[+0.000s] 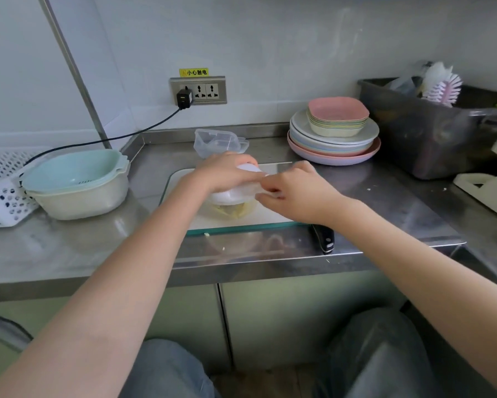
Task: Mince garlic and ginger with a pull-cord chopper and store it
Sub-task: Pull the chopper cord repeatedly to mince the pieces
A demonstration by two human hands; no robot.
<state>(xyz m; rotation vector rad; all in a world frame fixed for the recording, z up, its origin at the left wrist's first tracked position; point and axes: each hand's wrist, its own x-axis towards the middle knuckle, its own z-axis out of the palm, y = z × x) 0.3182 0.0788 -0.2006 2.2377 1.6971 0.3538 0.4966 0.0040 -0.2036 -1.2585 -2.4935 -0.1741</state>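
nearest, item by item, front edge to wall:

- knife (325,239): black handle lies at the counter lip, just beside your right forearm; a backward pull stroke could knock it off.
- cutting board (270,216): glass-edged, white, under the chopper; smooth steel counter (83,248) beneath it, so the board may slide if you pull hard.
- pull-cord chopper (233,196): stands on the board, white lid on, pale yellowish pieces visible in the clear bowl; how finely cut, you cannot tell through the blur.
- left hand (227,170): curled over the lid, clasping it down. if this hold loosens, the bowl likely tips or spins with the pull.
- right hand (293,191): fingers pinched at the lid's right side, seemingly on the cord handle; the handle itself is blurred.
- clear storage box (220,143): just behind the chopper, tilted, apparently empty.
- bowl with blue strainer (78,182): left, well apart.
- stacked plates (333,139): back right, near your pull path; pull toward yourself and right, where bare counter is open.
- dark tub (431,130): far right.
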